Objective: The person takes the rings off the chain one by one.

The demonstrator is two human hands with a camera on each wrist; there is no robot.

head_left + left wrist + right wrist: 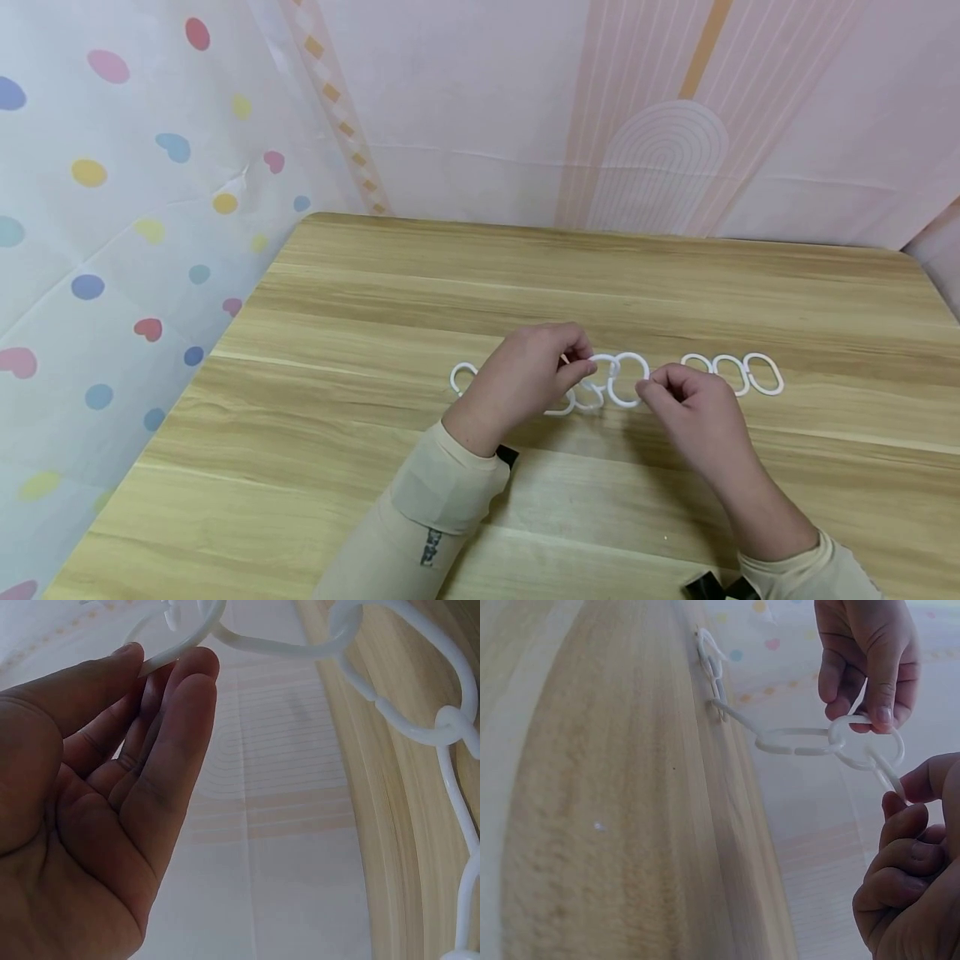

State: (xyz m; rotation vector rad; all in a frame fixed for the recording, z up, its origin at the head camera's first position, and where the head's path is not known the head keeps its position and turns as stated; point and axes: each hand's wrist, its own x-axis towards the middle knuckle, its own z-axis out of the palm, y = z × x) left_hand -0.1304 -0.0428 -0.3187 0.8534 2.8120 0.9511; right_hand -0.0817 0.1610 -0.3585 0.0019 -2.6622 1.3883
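Note:
Both hands are raised over the table with a chain of white oval plastic links between them. My left hand [528, 371] pinches one link [184, 646] between thumb and fingertips. A neighbouring link [633, 356] passes through it, and my right hand [705, 417] pinches that one by its right side. In the right wrist view, the pinched link [887, 774] hangs off the left hand's link [840, 726]. More of the chain [274, 647] droops from the left hand toward the table; part of it is hidden behind that hand in the head view.
Several more white links [777, 372] lie in a row on the wood-grain table [300, 400], right of and beyond the right hand. Another link [453, 377] shows left of the left wrist. A patterned cloth [465, 100] hangs behind the table, with a dotted one at left.

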